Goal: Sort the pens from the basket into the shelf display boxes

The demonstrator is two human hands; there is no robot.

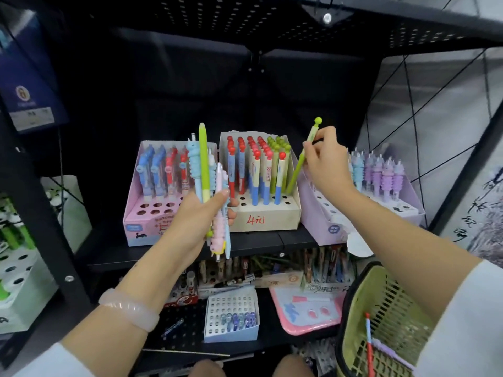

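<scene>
While my left hand (202, 213) grips a mixed bundle of pens (211, 186) upright in front of the pink display box (141, 213), my right hand (324, 161) pinches a green pen (302, 156) near its ball-topped end. That pen slants down to the left of my fingers, its lower tip at the back holes of the cream display box (269, 216). A lilac display box (321, 219) stands just right. At far right, the green basket (351, 308) holds two more pens (373, 346).
</scene>
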